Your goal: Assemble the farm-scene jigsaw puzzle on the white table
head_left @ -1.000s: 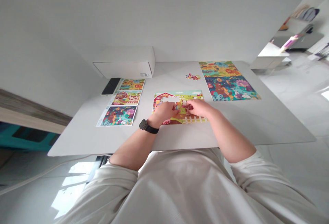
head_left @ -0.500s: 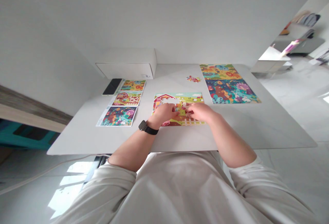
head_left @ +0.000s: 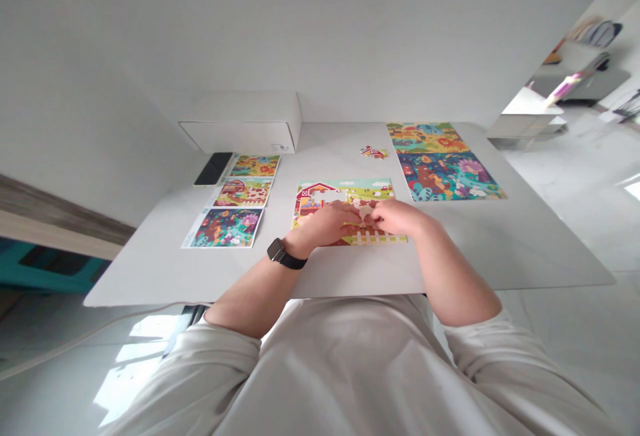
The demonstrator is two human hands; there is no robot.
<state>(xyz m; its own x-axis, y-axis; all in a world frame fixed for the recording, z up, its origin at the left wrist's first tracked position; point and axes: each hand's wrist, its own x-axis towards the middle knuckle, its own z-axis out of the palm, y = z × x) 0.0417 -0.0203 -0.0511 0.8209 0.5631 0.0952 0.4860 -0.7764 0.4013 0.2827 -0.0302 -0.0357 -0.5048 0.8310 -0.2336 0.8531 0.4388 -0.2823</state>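
A farm jigsaw puzzle (head_left: 345,191) with a red barn lies on the white table (head_left: 475,249) in front of me. My left hand (head_left: 327,224), a dark watch on its wrist, rests on the puzzle's middle with the fingers curled. My right hand (head_left: 397,217) lies beside it with fingers bent. Between the fingertips of both hands sits a pale puzzle piece (head_left: 364,210), pinched or pressed from both sides; I cannot tell which hand grips it.
Two finished puzzles (head_left: 443,161) lie at the right back. A few loose pieces (head_left: 373,152) sit behind the farm puzzle. Three picture cards (head_left: 235,204), a black phone (head_left: 215,168) and a white box (head_left: 243,123) are on the left.
Both hands have slid slightly toward me and to the right on the puzzle. A pale piece now shows between the fingertips. The barn area is less covered.
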